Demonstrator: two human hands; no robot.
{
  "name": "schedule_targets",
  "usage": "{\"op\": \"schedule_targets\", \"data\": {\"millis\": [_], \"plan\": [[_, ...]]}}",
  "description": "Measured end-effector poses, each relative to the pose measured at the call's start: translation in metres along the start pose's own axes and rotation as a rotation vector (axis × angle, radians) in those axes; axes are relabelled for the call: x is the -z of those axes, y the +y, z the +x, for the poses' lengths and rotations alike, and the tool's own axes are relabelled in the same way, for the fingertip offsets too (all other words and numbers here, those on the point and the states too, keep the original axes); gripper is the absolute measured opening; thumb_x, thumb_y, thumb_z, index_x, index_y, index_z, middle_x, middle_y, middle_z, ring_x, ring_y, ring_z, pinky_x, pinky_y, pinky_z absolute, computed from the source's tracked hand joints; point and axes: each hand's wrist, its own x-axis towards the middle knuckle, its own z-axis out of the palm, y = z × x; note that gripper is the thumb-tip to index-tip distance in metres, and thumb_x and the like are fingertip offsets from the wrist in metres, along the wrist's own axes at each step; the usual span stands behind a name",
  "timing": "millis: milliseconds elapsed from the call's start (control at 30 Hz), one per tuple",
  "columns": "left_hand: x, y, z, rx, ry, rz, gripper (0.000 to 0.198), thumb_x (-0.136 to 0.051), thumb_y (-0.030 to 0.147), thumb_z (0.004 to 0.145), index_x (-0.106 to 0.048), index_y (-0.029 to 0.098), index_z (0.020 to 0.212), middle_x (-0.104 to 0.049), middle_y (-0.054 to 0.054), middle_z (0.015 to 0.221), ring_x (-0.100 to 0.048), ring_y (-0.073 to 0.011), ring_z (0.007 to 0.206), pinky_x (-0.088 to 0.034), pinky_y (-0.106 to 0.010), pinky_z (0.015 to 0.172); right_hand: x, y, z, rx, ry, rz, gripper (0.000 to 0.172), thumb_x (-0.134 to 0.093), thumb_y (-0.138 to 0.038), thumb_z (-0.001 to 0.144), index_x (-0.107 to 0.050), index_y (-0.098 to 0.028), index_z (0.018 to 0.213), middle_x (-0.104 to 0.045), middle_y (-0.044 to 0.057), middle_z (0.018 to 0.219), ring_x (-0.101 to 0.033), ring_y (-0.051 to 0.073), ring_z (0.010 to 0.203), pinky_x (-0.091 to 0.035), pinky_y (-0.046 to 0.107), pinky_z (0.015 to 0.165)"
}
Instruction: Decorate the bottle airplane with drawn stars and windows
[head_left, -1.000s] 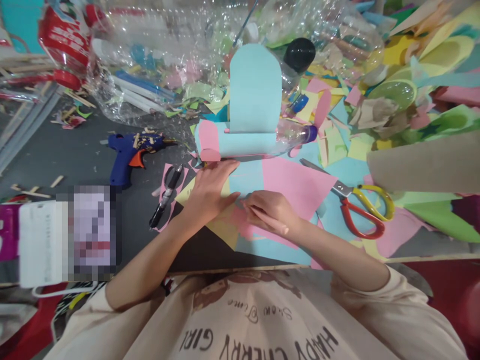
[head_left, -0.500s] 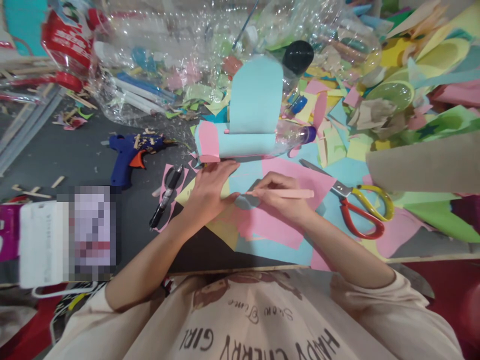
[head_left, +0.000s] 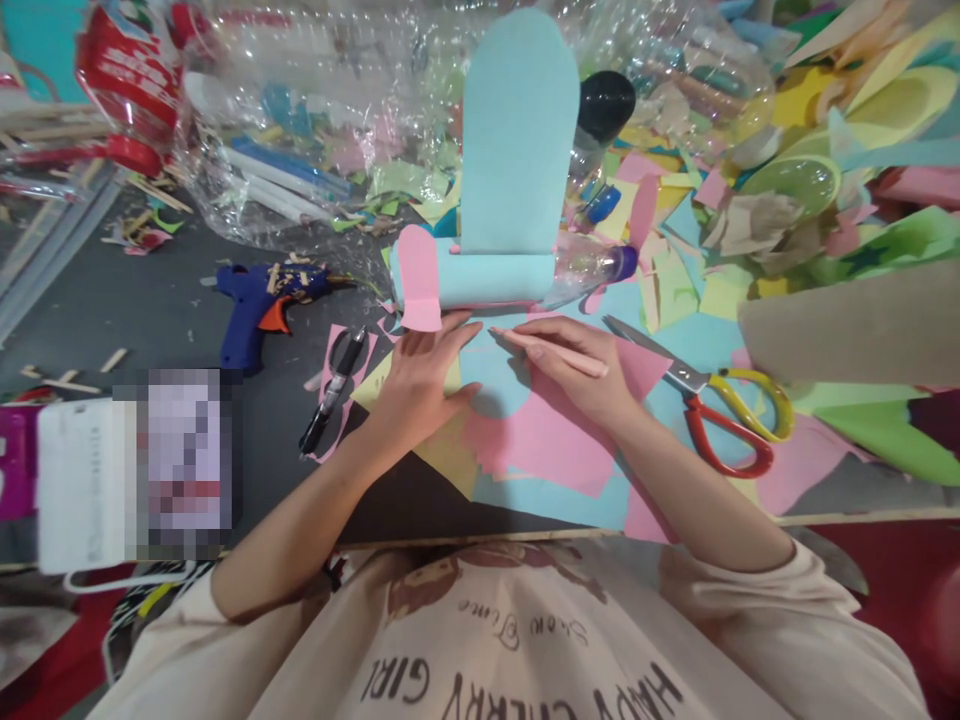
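My right hand (head_left: 577, 365) grips a pale pink pen (head_left: 562, 352), its tip over a light blue sheet of paper (head_left: 499, 385). My left hand (head_left: 427, 375) lies flat with fingers spread, pressing on the left part of that sheet. Just beyond both hands rests a plastic bottle (head_left: 589, 268) wrapped in light blue paper, with a purple cap. A tall rounded blue paper flap (head_left: 517, 140) stands up from it, and a pink paper strip (head_left: 419, 280) sits at its left end. Pink paper (head_left: 555, 440) lies beside the blue sheet.
Scissors (head_left: 697, 385) with red and yellow handles lie open at the right. On the left are a blue glue gun (head_left: 247, 310), a black pen (head_left: 334, 390) and a white box-shaped device (head_left: 81, 485). Paper scraps (head_left: 675, 280) and clear plastic (head_left: 322, 90) crowd the back.
My right hand has moved the pen tip away from me, up the blue sheet, and the pen's angle has turned. The blue flap now stands taller in view. My left hand stays about where it was.
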Motion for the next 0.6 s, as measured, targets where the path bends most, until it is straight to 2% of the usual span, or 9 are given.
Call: {"op": "schedule_targets", "data": {"millis": [233, 600], "plan": [[0.0, 0.0005, -0.0006, -0.004, 0.01, 0.003, 0.058, -0.066, 0.024, 0.086, -0.042, 0.021, 0.138, -0.05, -0.016, 0.146, -0.047, -0.0324, 0.136, -0.04, -0.048, 0.109, -0.0026, -0.0003, 0.0006, -0.028, 0.039, -0.04, 0.02, -0.065, -0.039, 0.086, -0.075, -0.024, 0.096, -0.077, 0.004, 0.098, -0.071, 0.02, 0.091, -0.058, 0.032, 0.077], [0.0013, 0.0028, -0.0005, 0.0, 0.017, -0.037, 0.05, -0.06, 0.022, 0.089, -0.045, 0.022, 0.136, -0.052, -0.014, 0.145, -0.05, -0.0295, 0.134, -0.042, -0.048, 0.11, -0.0047, 0.0002, 0.0014, -0.057, -0.002, -0.037, 0.019, -0.065, -0.031, 0.086, -0.076, -0.023, 0.098, -0.078, 0.004, 0.1, -0.07, 0.019, 0.087, -0.057, 0.031, 0.073]]}}
